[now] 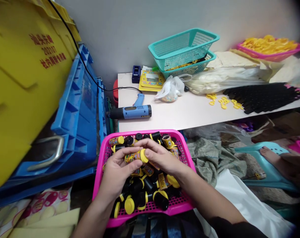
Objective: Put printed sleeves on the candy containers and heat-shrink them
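Observation:
Above a pink basket (98, 172) I hold a small bottle (133, 158) with a yellow cap and a colourful printed label. My left hand (118, 165) is wrapped round its body, the thumb along the lower side. Fingers of my right hand (161, 155) close on the capped end, thumb against the yellow cap. Many similar bottles fill the basket beneath my hands. Some are plain black with a yellow cap (129, 205); others, like a labelled bottle (167, 141), carry printed sleeves.
A blue heat gun (135, 112) lies on the white table (162, 115). Teal baskets (184, 46), a knotted plastic bag (171, 89) and black pieces (261, 97) are farther back. Blue crates (78, 109) stand left. At right, a person's bare foot (271, 154) rests on a teal stool (256, 165).

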Available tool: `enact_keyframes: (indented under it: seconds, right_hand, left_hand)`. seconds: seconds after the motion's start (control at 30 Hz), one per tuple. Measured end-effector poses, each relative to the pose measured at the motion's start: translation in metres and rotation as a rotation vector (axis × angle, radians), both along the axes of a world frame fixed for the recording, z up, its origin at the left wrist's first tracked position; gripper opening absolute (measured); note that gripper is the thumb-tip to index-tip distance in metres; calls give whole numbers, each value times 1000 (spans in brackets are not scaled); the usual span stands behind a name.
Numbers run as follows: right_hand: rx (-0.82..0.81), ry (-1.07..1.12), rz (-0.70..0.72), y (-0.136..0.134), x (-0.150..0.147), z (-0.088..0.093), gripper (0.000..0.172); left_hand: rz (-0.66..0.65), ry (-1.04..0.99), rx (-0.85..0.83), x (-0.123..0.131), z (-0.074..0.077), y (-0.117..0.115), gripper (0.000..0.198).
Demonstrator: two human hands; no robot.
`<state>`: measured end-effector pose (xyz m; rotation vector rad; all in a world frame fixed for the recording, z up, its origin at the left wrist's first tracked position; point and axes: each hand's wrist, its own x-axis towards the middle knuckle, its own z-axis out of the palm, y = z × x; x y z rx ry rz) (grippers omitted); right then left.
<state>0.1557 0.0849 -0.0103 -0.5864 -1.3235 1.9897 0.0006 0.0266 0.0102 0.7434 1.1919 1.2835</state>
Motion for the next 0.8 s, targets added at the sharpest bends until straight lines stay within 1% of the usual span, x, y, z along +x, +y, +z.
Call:
enact_keyframes:
  seconds: [0.03, 0.1, 0.13, 0.2, 0.23, 0.27, 0.37, 0.4, 0.43, 0.5, 0.53, 0.57, 0.6, 0.63, 0.7, 0.73, 0.77, 0.8]
  right_hand:
    - [-61, 33, 41, 0, -2, -4, 40]
    - [-111, 76, 71, 1, -3, -10, 38]
    - [-103, 85, 60, 2, -3, -11, 37]
    - [-34, 68, 35, 2, 1, -10, 36]
    - [32, 38, 23, 2, 3, -7, 37]
    - [131, -14, 4, 1, 7, -4, 40]
    - [535, -240, -102, -8, 18, 9, 54]
    - [648, -307, -147, -13, 24, 13, 56]
    - [727, -359, -179, -19, 31, 16, 55]
    - [777, -449, -217, -29, 52, 23, 46]
    - [773, -516, -216, -32, 65, 27, 42]
    - [767, -603, -194, -32, 79, 31, 39]
    - [765, -705, -152, -30, 91, 34, 38]
    - [772, -806, -94, -25, 101, 36, 38]
    - [831, -950, 10, -7, 108, 36, 38]
    - [877, -989, 24, 6, 105, 33, 36]
    - [935, -1011, 4, 20, 97, 29, 31]
    - [1006, -1051, -61, 34, 86, 23, 27]
  left_hand:
    - [-11, 7, -6, 1, -1, -1, 35]
    - [-30, 56, -12, 2, -4, -2, 34]
    - [-42, 85, -9, 2, -5, -3, 33]
    - [-58, 130, 15, 3, -7, -5, 31]
    - [-69, 138, 31, 4, -7, -6, 31]
    - [-77, 141, 49, 5, -7, -7, 31]
    - [-101, 168, 74, 9, -7, -11, 34]
    - [-128, 186, 71, 10, -6, -13, 35]
    - [-173, 205, 66, 11, -5, -15, 37]
    - [-294, 247, 83, 9, -4, -17, 42]
    - [-340, 276, 106, 6, -2, -18, 46]
    - [-356, 316, 132, 3, -1, -17, 49]
    - [-339, 364, 152, -1, 1, -16, 49]
    - [-292, 408, 162, -6, 4, -15, 48]
    - [-183, 454, 140, -13, 8, -9, 40]
    - [-147, 466, 124, -16, 10, -6, 36]
    - [-132, 491, 120, -17, 11, -2, 33]
    - [-135, 546, 138, -18, 12, 2, 30]
